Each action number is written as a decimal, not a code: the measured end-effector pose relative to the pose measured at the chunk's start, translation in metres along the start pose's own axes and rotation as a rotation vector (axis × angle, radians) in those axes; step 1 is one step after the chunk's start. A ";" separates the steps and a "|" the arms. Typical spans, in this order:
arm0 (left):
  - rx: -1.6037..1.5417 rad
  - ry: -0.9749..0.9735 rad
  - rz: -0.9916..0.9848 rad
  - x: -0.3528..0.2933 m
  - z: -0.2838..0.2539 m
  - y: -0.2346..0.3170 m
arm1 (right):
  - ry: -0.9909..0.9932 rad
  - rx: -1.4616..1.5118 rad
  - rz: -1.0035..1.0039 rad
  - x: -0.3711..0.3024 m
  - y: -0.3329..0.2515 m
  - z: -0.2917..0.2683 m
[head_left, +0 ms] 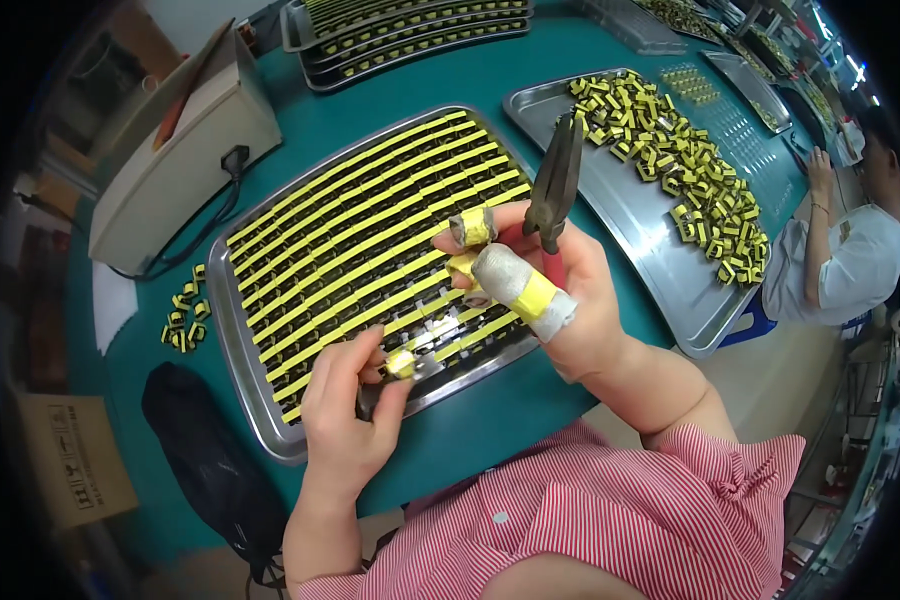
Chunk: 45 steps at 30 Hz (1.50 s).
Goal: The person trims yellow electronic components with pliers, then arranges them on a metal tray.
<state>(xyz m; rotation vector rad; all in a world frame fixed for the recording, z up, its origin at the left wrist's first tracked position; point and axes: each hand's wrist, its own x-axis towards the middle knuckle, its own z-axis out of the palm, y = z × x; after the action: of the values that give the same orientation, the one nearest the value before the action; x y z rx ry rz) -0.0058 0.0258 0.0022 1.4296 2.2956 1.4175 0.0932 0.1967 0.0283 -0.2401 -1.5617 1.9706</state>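
The person's left hand [348, 400] was pinched shut, thumb and fingertips closed on a small yellow-taped component [401, 364] at the near edge of a rectangular steel tray [232, 350]. That tray lay on a teal table [470, 425] and carried tight diagonal rows of the same yellow-and-black parts. The right hand [550, 285], its thumb and fingers wrapped in grey and yellow tape, was curled around a pair of dark metal pliers [556, 180], whose tips pointed upward and away; it hovered over the tray's right side. A second steel tray [660, 250] to the right held a loose heap of yellow components. A few more parts [185, 315] lay on the table left of the first tray, near a beige box-shaped machine [175, 150].
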 end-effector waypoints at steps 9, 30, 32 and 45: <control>0.298 -0.106 0.207 -0.005 0.005 0.002 | -0.083 -0.108 -0.068 -0.005 0.007 -0.003; 0.381 -0.138 0.175 -0.007 0.016 -0.003 | -0.184 -0.139 -0.021 -0.008 0.011 -0.004; 0.371 -0.149 0.159 -0.006 0.015 -0.004 | -0.174 -0.109 -0.049 -0.007 0.013 -0.003; 0.494 -0.182 0.140 -0.009 0.016 0.011 | -0.193 -0.258 0.000 -0.008 0.004 0.000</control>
<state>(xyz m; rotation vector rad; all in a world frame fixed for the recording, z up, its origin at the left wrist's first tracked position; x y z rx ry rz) 0.0142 0.0305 -0.0023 1.7854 2.5735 0.7211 0.0983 0.1922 0.0228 -0.1567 -1.9418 1.8346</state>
